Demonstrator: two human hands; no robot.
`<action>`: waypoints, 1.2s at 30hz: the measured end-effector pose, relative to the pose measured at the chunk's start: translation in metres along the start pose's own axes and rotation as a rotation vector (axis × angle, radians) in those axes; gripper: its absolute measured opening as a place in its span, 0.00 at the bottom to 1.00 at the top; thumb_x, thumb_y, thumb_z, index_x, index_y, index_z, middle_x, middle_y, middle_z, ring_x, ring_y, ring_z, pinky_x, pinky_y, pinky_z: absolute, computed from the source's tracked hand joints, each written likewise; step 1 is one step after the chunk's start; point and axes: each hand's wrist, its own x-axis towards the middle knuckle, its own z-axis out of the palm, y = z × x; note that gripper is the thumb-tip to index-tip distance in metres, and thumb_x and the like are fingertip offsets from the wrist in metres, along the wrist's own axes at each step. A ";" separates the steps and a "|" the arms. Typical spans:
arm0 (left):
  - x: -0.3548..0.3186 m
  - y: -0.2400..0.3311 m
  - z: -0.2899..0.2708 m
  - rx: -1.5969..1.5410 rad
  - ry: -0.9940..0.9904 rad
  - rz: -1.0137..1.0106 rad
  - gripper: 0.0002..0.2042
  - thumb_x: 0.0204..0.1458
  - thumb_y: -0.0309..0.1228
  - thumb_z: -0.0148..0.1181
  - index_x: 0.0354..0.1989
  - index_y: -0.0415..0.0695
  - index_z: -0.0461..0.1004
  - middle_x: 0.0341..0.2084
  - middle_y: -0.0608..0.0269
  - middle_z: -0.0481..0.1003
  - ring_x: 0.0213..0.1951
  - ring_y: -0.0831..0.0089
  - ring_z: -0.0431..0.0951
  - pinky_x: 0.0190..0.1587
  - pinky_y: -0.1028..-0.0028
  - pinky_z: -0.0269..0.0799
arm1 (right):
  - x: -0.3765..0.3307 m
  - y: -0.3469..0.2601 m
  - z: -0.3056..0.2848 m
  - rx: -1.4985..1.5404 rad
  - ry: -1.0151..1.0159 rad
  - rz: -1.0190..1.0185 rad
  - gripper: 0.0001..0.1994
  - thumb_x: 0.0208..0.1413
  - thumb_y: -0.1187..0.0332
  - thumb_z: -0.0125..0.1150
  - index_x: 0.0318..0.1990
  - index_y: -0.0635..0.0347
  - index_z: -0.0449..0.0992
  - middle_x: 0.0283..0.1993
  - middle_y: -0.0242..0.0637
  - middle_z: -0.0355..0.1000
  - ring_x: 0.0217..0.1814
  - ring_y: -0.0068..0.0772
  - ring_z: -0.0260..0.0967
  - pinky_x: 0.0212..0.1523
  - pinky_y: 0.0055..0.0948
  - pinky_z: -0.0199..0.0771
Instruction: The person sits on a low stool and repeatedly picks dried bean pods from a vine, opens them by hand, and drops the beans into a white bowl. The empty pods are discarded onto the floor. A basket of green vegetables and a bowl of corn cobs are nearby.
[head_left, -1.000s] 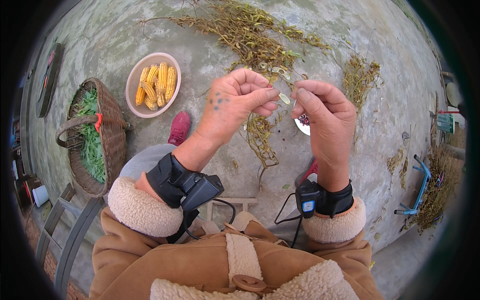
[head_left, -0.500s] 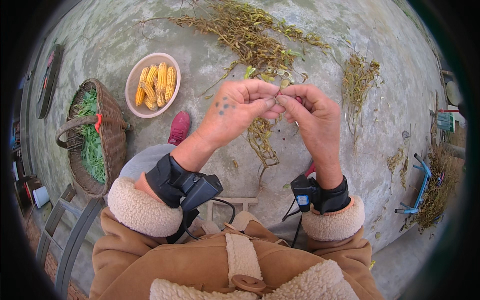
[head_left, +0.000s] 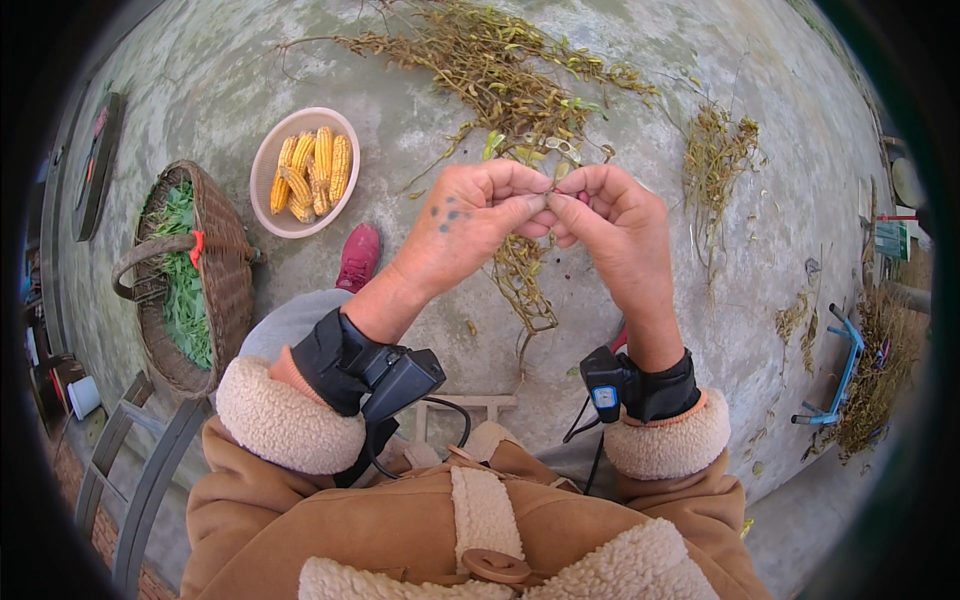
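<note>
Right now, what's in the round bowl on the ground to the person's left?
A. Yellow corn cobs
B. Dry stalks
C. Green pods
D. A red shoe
A: the bowl holds yellow corn cobs; the green pods sit in the wicker basket beside it, and the dry stalks lie loose on the concrete.

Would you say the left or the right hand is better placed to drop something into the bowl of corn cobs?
Left, probably: the left hand is nearer the bowl, which lies on its side; the right hand would have to cross over.
</note>
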 end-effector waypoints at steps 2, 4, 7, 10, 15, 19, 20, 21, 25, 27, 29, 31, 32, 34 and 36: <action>-0.001 0.000 0.000 0.019 0.008 0.005 0.08 0.51 0.23 0.52 0.38 0.33 0.70 0.31 0.58 0.74 0.32 0.74 0.76 0.36 0.78 0.74 | 0.001 0.002 -0.002 0.167 -0.014 0.033 0.05 0.48 0.76 0.56 0.32 0.66 0.68 0.24 0.32 0.69 0.22 0.16 0.66 0.23 0.16 0.68; -0.001 0.000 0.001 -0.022 0.040 -0.012 0.07 0.51 0.23 0.53 0.37 0.34 0.70 0.30 0.60 0.74 0.31 0.76 0.75 0.35 0.79 0.73 | 0.003 0.008 -0.007 0.352 0.006 0.081 0.04 0.48 0.77 0.55 0.33 0.66 0.68 0.26 0.34 0.70 0.23 0.19 0.67 0.25 0.18 0.70; 0.000 0.002 0.001 -0.057 0.070 -0.002 0.07 0.50 0.25 0.54 0.36 0.36 0.70 0.27 0.64 0.73 0.30 0.79 0.74 0.33 0.80 0.72 | 0.013 0.027 -0.020 0.620 0.069 0.125 0.05 0.49 0.77 0.53 0.34 0.66 0.69 0.28 0.35 0.69 0.27 0.22 0.68 0.29 0.22 0.72; 0.002 0.003 0.001 -0.057 0.130 -0.013 0.08 0.51 0.30 0.54 0.35 0.39 0.70 0.24 0.67 0.71 0.26 0.82 0.70 0.29 0.83 0.67 | 0.029 0.060 -0.045 0.707 0.172 0.177 0.06 0.50 0.76 0.51 0.35 0.67 0.69 0.29 0.36 0.69 0.29 0.25 0.69 0.32 0.24 0.73; 0.003 0.006 -0.005 -0.149 0.187 -0.053 0.14 0.55 0.42 0.48 0.26 0.44 0.68 0.16 0.72 0.63 0.18 0.85 0.59 0.21 0.85 0.55 | 0.041 0.129 -0.082 0.638 0.481 0.311 0.08 0.49 0.76 0.51 0.36 0.71 0.68 0.29 0.39 0.68 0.29 0.27 0.69 0.34 0.25 0.75; 0.003 0.009 -0.016 -0.432 0.163 -0.123 0.18 0.55 0.46 0.45 0.19 0.47 0.62 0.12 0.74 0.55 0.15 0.84 0.53 0.18 0.83 0.47 | 0.040 0.165 -0.109 0.334 0.626 0.359 0.09 0.48 0.79 0.47 0.38 0.75 0.66 0.32 0.43 0.68 0.31 0.31 0.70 0.32 0.24 0.77; 0.002 0.009 -0.018 -0.480 0.183 -0.158 0.19 0.56 0.46 0.44 0.17 0.48 0.60 0.12 0.74 0.52 0.14 0.83 0.51 0.17 0.83 0.45 | 0.041 0.171 -0.115 0.299 0.638 0.379 0.10 0.48 0.79 0.47 0.39 0.75 0.65 0.33 0.44 0.68 0.31 0.30 0.70 0.32 0.24 0.77; 0.002 0.009 -0.019 -0.521 0.166 -0.157 0.19 0.56 0.46 0.44 0.17 0.48 0.60 0.12 0.74 0.52 0.14 0.83 0.50 0.16 0.83 0.44 | 0.040 0.177 -0.119 0.263 0.650 0.390 0.11 0.48 0.79 0.46 0.41 0.76 0.65 0.34 0.44 0.68 0.31 0.30 0.70 0.32 0.24 0.77; 0.002 0.012 -0.021 -0.614 0.121 -0.174 0.21 0.58 0.46 0.39 0.15 0.48 0.56 0.10 0.74 0.49 0.12 0.84 0.46 0.14 0.82 0.41 | 0.041 0.176 -0.120 -0.177 0.684 0.395 0.24 0.44 0.76 0.54 0.51 0.76 0.59 0.42 0.51 0.67 0.34 0.36 0.71 0.34 0.27 0.73; 0.002 0.014 -0.019 -0.621 0.107 -0.178 0.22 0.58 0.46 0.37 0.14 0.48 0.55 0.10 0.74 0.48 0.12 0.84 0.44 0.13 0.82 0.41 | 0.044 0.157 -0.110 -0.337 0.612 0.320 0.30 0.41 0.73 0.58 0.54 0.72 0.57 0.47 0.52 0.65 0.40 0.39 0.69 0.36 0.31 0.71; 0.001 0.016 -0.017 -0.626 0.089 -0.174 0.23 0.58 0.47 0.36 0.13 0.48 0.55 0.09 0.74 0.48 0.11 0.84 0.44 0.13 0.82 0.41 | 0.048 0.128 -0.091 -0.240 0.413 0.230 0.34 0.39 0.71 0.62 0.56 0.68 0.57 0.51 0.52 0.63 0.47 0.38 0.66 0.41 0.32 0.69; 0.001 0.018 -0.015 -0.640 0.049 -0.188 0.23 0.58 0.47 0.36 0.13 0.48 0.55 0.09 0.74 0.48 0.11 0.84 0.45 0.13 0.82 0.41 | 0.050 0.097 -0.062 -0.131 0.146 0.086 0.35 0.39 0.69 0.64 0.57 0.65 0.56 0.52 0.51 0.63 0.51 0.35 0.64 0.44 0.31 0.67; 0.000 0.019 -0.013 -0.648 0.024 -0.191 0.23 0.58 0.47 0.36 0.13 0.48 0.55 0.09 0.74 0.48 0.11 0.84 0.45 0.13 0.82 0.42 | 0.047 0.083 -0.046 -0.115 -0.016 -0.077 0.35 0.39 0.68 0.65 0.57 0.65 0.56 0.53 0.50 0.63 0.51 0.34 0.63 0.46 0.30 0.66; -0.002 0.019 -0.010 -0.648 -0.024 -0.200 0.23 0.58 0.47 0.36 0.13 0.47 0.55 0.09 0.74 0.48 0.11 0.83 0.45 0.13 0.83 0.42 | 0.035 0.062 -0.019 -0.187 -0.164 -0.283 0.31 0.43 0.67 0.64 0.56 0.64 0.58 0.53 0.46 0.62 0.52 0.34 0.62 0.48 0.30 0.65; -0.003 0.019 -0.008 -0.658 -0.090 -0.197 0.22 0.58 0.46 0.36 0.15 0.47 0.57 0.10 0.73 0.50 0.12 0.83 0.48 0.14 0.83 0.45 | 0.029 0.049 0.001 -0.062 -0.175 -0.220 0.26 0.45 0.67 0.61 0.52 0.65 0.62 0.49 0.43 0.66 0.50 0.33 0.64 0.46 0.28 0.67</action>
